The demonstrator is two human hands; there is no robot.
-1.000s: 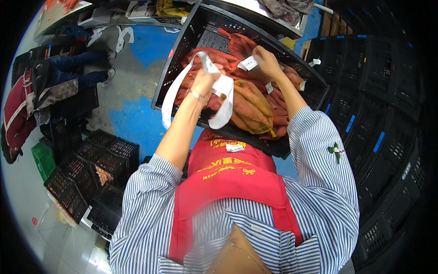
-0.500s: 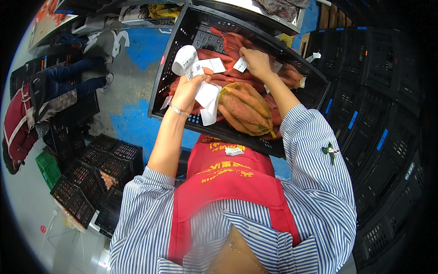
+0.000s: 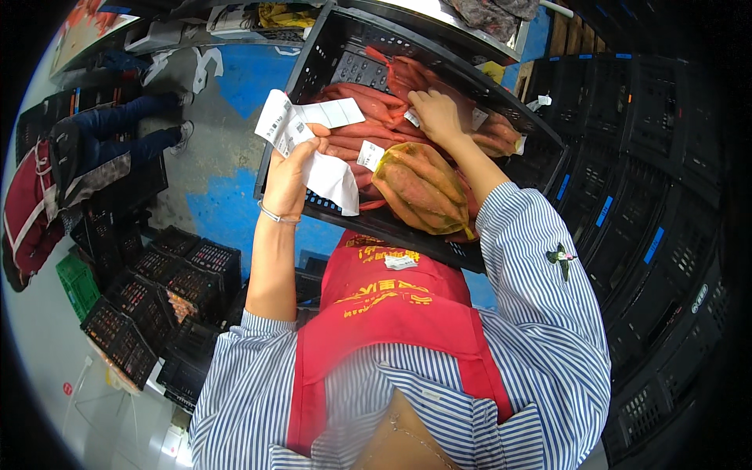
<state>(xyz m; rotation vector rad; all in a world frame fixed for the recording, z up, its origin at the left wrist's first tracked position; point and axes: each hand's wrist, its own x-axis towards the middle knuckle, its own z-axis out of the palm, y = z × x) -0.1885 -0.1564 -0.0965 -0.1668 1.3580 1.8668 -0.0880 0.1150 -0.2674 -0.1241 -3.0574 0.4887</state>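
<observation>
Label strip point(image 3: 288, 131) slants downward to the right.

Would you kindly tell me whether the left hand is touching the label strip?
Touching: the head view shows the left hand gripping the label strip, which sticks out on both sides.

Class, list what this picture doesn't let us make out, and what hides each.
- Head view: the palm of the right hand, hidden by its own back.
- Head view: whatever lies beneath the left hand's white label strip, covered by it.
- Head view: most of the crate's floor, under red bags.
- Head view: contents of the stacked crates, hidden by walls and darkness.
</observation>
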